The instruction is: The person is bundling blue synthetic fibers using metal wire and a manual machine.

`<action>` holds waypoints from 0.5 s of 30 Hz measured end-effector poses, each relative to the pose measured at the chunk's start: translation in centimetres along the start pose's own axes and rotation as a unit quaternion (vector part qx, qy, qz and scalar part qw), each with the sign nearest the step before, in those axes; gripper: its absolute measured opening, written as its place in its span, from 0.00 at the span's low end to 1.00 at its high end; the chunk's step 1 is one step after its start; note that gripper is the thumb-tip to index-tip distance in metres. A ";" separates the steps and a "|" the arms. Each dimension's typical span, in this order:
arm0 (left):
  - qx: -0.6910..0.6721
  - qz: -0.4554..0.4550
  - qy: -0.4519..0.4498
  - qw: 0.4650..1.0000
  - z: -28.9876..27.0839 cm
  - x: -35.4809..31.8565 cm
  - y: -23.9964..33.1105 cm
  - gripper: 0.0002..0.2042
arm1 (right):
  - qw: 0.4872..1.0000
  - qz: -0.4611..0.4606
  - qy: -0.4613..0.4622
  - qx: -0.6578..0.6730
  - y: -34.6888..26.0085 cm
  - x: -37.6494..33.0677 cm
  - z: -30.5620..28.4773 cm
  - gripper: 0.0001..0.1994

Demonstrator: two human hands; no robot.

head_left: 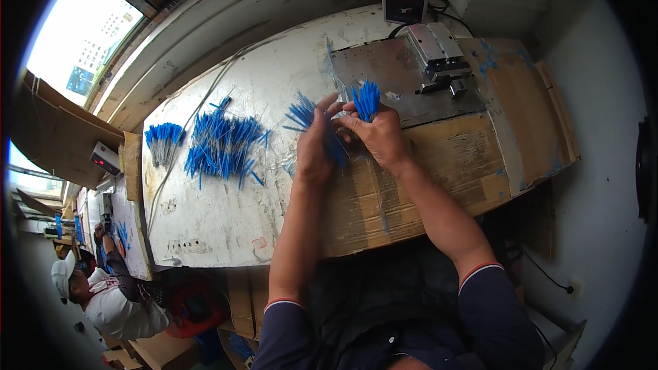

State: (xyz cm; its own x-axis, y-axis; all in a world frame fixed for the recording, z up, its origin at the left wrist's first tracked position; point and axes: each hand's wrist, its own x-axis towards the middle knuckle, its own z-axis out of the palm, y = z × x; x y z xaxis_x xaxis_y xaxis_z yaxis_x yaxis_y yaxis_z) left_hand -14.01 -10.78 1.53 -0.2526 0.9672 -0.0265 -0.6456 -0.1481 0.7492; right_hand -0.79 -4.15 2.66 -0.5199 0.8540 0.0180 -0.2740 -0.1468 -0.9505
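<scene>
Currently, over the middle of the bench [226,226], the left hand [314,151], blurred, curls around one fanned bunch of blue sticks [299,115], and the right hand [381,138] clasps one upright bunch [367,100]; whether it also pinches something, I cannot tell. Toward the bench's left edge lie one small pile [164,142] and one large heap [223,144]. One metal fixture [434,42] stands near the far right corner.

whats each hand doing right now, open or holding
Left hand: blurred among loose blue sticks; grip can't be told.
Right hand: closed, holding an upright blue bunch.
</scene>
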 end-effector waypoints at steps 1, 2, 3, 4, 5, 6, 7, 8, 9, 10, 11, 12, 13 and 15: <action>-0.001 -0.001 0.000 1.000 0.2 0.0 -0.2 0.26 | 1.000 -0.016 -0.001 -0.021 0.1 0.0 0.0 0.06; -0.001 0.004 0.008 1.000 0.9 -0.1 -0.1 0.26 | 1.000 -0.016 -0.001 -0.021 -0.1 0.1 0.1 0.06; -0.002 0.010 0.017 1.000 1.2 -0.2 -0.1 0.26 | 0.998 -0.028 -0.026 -0.055 -0.5 0.1 0.2 0.07; -0.002 0.010 0.017 1.000 1.2 -0.3 0.1 0.26 | 0.994 -0.039 -0.051 -0.089 -0.8 0.1 0.3 0.08; 0.034 0.000 0.006 0.999 1.2 -0.4 0.2 0.26 | 0.994 -0.040 -0.050 -0.090 -0.8 0.1 0.2 0.08; 0.071 -0.009 -0.004 0.997 1.2 -0.4 0.3 0.25 | 0.992 -0.041 -0.057 -0.107 -0.7 0.2 0.1 0.09; 0.070 -0.009 -0.005 0.997 1.1 -0.5 0.2 0.25 | 0.989 -0.043 -0.064 -0.124 -0.6 0.3 -0.1 0.10; 0.087 -0.018 0.009 0.996 1.0 -0.6 0.2 0.25 | 0.989 -0.043 -0.064 -0.124 -0.5 0.3 -0.2 0.10; 0.103 -0.027 0.023 0.994 0.9 -0.7 0.2 0.25 | 0.984 -0.045 -0.077 -0.155 -0.4 0.4 -0.4 0.11; 0.104 -0.026 0.023 0.994 0.9 -0.8 0.2 0.25 | 0.977 -0.046 -0.090 -0.187 -0.4 0.4 -0.5 0.11; 0.106 -0.025 0.028 0.994 1.1 -0.8 0.1 0.25 | 0.977 -0.045 -0.088 -0.188 -0.4 0.3 -0.5 0.11; 0.108 -0.024 0.034 0.993 1.2 -0.7 0.0 0.25 | 0.987 -0.039 -0.085 -0.131 -0.4 0.2 -0.5 0.12; 0.107 -0.026 0.033 0.993 1.2 -0.7 -0.3 0.25 | 0.993 -0.032 -0.082 -0.074 -0.4 0.1 -0.5 0.12; 0.068 -0.008 0.049 0.996 1.3 -0.6 -0.4 0.23 | 0.997 -0.008 -0.068 -0.022 -0.3 0.3 -0.5 0.11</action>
State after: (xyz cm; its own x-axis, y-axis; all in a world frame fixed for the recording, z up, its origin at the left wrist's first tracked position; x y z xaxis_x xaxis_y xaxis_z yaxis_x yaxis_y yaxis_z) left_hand -12.65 -10.97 2.13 -0.3171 0.9433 -0.0980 -0.5485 -0.0981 0.8304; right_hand -0.46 -3.60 2.75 -0.6212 0.7803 0.0721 -0.2481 -0.1085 -0.9626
